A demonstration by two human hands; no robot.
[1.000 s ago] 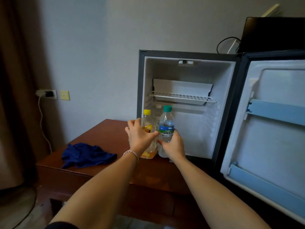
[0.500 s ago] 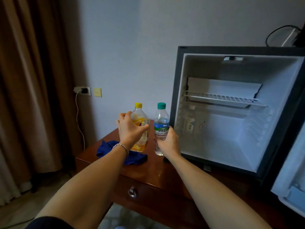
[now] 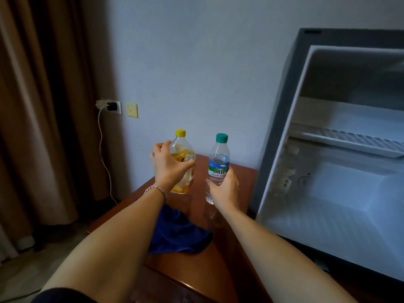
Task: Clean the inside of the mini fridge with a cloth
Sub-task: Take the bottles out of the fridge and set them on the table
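A yellow-capped bottle (image 3: 182,158) is held in the grip of the left hand (image 3: 169,167), whose fingers are curled round its body; a little orange liquid is seen at its base. A green-capped water bottle (image 3: 217,167) is held in the grip of the right hand (image 3: 224,188), the fingers wrapped round its lower half below the label. Both bottles are kept upright and apart from each other, above the far part of the wooden bench (image 3: 201,265); whether either base touches the wood cannot be told.

Nearer the person, a blue cloth (image 3: 177,230) is seen lying crumpled on the bench, partly hidden under the left forearm. To the right, the mini fridge (image 3: 341,193) stands open, with a wire shelf (image 3: 349,138) across its upper part and a white floor below on which nothing is seen.

The step in hand is judged to be the clearing of the fridge: the bottles are being set aside on the bench before any wiping is begun. For the next move, both bottles would need to be stood down steadily and let go, clear of the cloth, so that the cloth can be picked up and carried to the fridge interior.
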